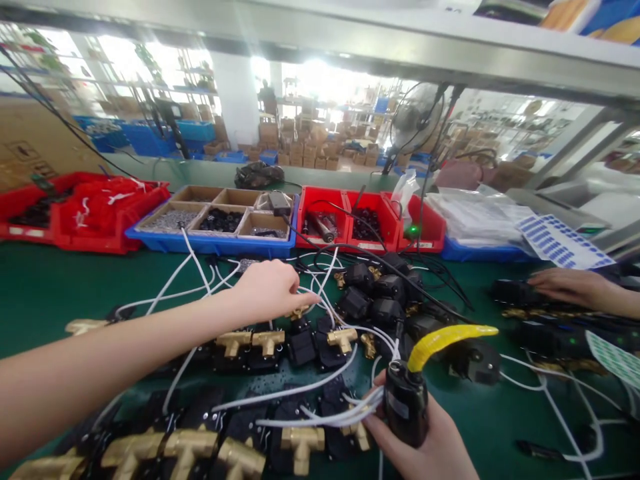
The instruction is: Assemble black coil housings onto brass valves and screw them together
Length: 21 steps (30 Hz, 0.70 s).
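Note:
My right hand [425,443] is wrapped round a black electric screwdriver [405,407] with a curved lever bound in yellow tape [450,341]. White cables [345,417] pass by its thumb and fingers; whether they are also gripped, I cannot tell. Further forward, my left hand [270,287] has its fingers bent down onto the brass fitting [299,312] of a black-bodied valve [303,345]; the fingertips are partly hidden. Around both hands lie rows of black valve actuators with brass tee bodies [301,440]. More black actuators [387,312] are heaped right of my left hand.
Red bins [324,241] and a blue tray of small parts [215,245] line the back. Another person's hand [580,288] rests on black units at the right. A shelf [320,43] spans overhead. Loose white cables and a black cord [435,290] cross the green bench [30,287].

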{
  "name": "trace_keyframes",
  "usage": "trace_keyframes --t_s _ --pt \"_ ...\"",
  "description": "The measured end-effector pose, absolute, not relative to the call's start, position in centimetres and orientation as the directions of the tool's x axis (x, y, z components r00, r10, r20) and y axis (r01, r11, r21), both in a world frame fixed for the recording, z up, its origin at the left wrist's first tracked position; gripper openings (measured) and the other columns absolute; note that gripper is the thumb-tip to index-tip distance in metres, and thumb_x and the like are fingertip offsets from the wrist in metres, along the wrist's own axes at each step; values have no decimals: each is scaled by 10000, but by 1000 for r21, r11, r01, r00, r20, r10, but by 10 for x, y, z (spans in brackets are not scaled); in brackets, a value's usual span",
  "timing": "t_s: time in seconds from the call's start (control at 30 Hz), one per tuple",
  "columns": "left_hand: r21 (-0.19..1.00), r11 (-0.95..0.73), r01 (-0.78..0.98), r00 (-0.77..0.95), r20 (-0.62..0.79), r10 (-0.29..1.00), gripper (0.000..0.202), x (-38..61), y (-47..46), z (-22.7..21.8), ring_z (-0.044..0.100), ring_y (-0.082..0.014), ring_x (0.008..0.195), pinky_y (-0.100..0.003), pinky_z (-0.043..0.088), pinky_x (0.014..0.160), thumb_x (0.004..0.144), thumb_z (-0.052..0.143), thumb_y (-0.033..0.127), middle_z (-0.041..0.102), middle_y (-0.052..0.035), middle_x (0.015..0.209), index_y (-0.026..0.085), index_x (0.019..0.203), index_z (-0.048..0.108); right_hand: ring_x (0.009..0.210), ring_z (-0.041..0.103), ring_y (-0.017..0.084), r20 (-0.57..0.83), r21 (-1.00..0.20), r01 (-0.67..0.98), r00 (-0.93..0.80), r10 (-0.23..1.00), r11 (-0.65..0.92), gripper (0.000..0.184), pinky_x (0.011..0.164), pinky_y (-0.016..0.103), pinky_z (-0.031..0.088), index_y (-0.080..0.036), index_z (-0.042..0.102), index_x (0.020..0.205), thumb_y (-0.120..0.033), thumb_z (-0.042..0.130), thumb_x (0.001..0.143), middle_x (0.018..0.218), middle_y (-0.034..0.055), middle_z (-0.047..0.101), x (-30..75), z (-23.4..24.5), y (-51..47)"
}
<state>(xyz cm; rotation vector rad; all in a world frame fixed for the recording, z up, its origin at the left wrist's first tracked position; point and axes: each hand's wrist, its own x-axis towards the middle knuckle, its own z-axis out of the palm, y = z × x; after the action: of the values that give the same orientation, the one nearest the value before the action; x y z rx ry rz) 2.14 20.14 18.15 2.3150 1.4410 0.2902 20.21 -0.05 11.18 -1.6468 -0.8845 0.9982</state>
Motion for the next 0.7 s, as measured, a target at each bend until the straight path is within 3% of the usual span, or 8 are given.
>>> trace_keyframes --t_s 0.03,0.1,0.17,0.3,0.43,0.57,0.7 --pt "329 -443 834 495 -90 864 520 19 196 183 646 -321 728 -413 463 716 720 693 651 608 -89 605 189 518 568 717 676 212 -193 -961 107 397 898 -254 490 720 296 592 -152 639 908 -545 788 656 785 81 698 203 111 -1" --pt "136 -563 815 579 -194 792 544 19 189 183 677 -354 830 -405 473 715 768 627 707 702 -147 812 167 741 685 721 679 213 -187 -959 123 396 899 -254 498 727 298 594 -153 637 924 -546 786 656 789 79 700 204 110 -1" --pt "58 -655 754 643 -273 716 586 22 188 180 681 -355 942 -384 484 735 751 660 709 721 -156 1009 174 987 693 719 679 211 -190 -959 119 396 898 -256 499 723 293 594 -153 636 929 -540 789 655 782 75 699 203 110 -1" --pt "122 -703 700 698 -320 640 647 26 188 172 676 -310 985 -342 492 767 641 824 597 722 -85 1063 210 1123 632 709 675 206 -191 -967 80 406 893 -244 487 709 284 592 -152 634 905 -531 802 648 762 71 696 201 111 0" --pt "115 -706 699 707 -266 656 718 27 171 166 633 -308 1062 -365 482 858 606 882 519 674 -94 1114 184 1161 574 699 670 206 -181 -971 64 422 888 -229 492 723 297 596 -151 642 903 -524 815 633 758 71 694 200 113 0" --pt "-2 -762 647 750 -177 638 516 24 151 161 591 -308 1085 -396 473 871 700 848 271 623 -106 1129 159 1112 560 697 669 203 -193 -968 64 426 884 -242 481 724 299 595 -148 655 923 -499 813 635 765 67 692 200 114 0" --pt "124 -739 662 746 -199 635 327 19 151 164 594 -280 1073 -363 485 860 773 768 221 602 -94 1136 173 1036 580 690 667 207 -205 -967 51 434 877 -251 469 704 302 592 -148 658 937 -470 814 633 760 65 690 199 117 0"
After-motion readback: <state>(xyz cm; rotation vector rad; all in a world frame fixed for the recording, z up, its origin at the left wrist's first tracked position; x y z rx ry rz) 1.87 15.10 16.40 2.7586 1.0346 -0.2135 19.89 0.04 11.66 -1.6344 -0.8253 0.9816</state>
